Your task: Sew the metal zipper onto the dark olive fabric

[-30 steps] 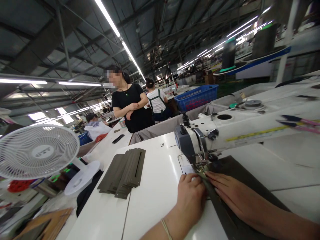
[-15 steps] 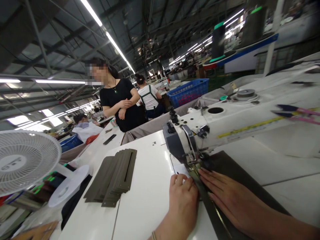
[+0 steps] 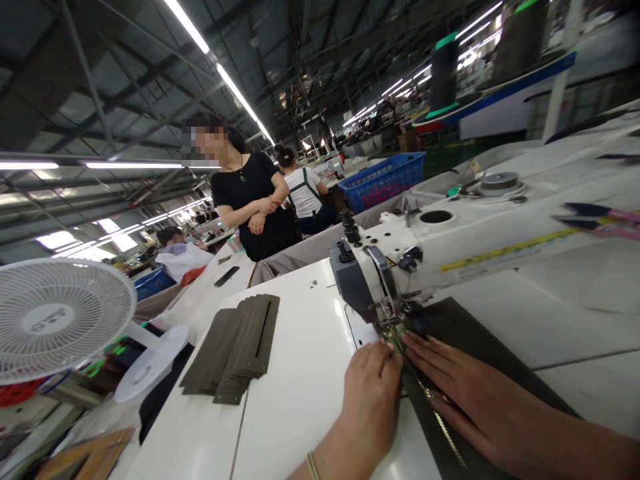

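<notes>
A sewing machine (image 3: 360,283) stands before me, its presser foot down near a zipper (image 3: 447,432) with gold teeth. The zipper's strip runs from the foot toward me, along a dark olive fabric panel (image 3: 493,353). Just left of the strip, my left hand (image 3: 373,393) is closed, its curled fingers at the zipper tape's edge by the foot. Lying flat on the panel, my right hand (image 3: 465,387) has its fingers stretched toward the needle area, right beside the zipper. The fingertips of my left hand are partly hidden.
A fanned stack of olive panels (image 3: 235,350) lies to the left, with a white fan (image 3: 65,320) beyond it. Scissors (image 3: 595,220) and a yellow tape measure (image 3: 505,250) rest on the machine arm. A person (image 3: 255,200) stands across the table near a phone (image 3: 227,276).
My view has shifted slightly, so the scene sits a little further right. Both hands stay by the presser foot; the zipper and panel look nearly unchanged.
</notes>
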`<move>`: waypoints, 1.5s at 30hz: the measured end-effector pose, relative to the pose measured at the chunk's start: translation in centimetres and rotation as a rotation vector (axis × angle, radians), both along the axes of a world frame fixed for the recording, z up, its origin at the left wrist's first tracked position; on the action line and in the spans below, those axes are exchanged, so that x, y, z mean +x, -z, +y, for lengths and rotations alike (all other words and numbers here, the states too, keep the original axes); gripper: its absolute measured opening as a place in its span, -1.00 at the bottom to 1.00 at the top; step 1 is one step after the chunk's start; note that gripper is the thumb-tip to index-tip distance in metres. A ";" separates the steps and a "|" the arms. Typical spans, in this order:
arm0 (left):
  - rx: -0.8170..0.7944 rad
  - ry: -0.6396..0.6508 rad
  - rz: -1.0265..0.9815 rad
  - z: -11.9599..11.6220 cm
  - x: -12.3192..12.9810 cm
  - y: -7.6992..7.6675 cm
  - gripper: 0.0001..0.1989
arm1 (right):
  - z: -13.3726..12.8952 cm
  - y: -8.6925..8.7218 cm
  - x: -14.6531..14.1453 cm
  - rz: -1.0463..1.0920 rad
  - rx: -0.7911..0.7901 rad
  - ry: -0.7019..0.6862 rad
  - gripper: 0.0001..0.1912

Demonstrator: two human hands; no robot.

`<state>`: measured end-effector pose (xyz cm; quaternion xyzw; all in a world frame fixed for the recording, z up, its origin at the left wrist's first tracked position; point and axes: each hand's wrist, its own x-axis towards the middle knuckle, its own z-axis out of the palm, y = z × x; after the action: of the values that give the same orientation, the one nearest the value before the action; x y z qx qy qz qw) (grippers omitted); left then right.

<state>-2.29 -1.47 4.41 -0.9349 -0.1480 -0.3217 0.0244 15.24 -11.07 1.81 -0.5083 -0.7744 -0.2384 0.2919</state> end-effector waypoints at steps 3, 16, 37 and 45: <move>0.045 0.087 0.032 0.4 0.0 0.3 -0.85 | 0.1 -0.1 0.0 -0.002 0.025 0.009 -0.29; 0.001 0.017 0.235 1.4 0.7 0.0 -0.93 | 0.9 1.0 0.9 -0.030 0.001 0.008 -0.32; 0.042 -0.014 0.258 -1.4 -0.5 0.5 -0.83 | -3.7 0.3 -1.7 -0.261 0.148 -0.083 -0.53; 0.051 -0.017 0.251 -0.6 0.0 0.5 -0.87 | -2.6 -0.6 -1.6 -0.257 0.198 -0.138 -0.57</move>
<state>-2.30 -2.03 3.86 -0.9656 -0.1433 -0.2058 0.0691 13.66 -13.66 2.36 -0.3881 -0.8111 -0.3560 0.2546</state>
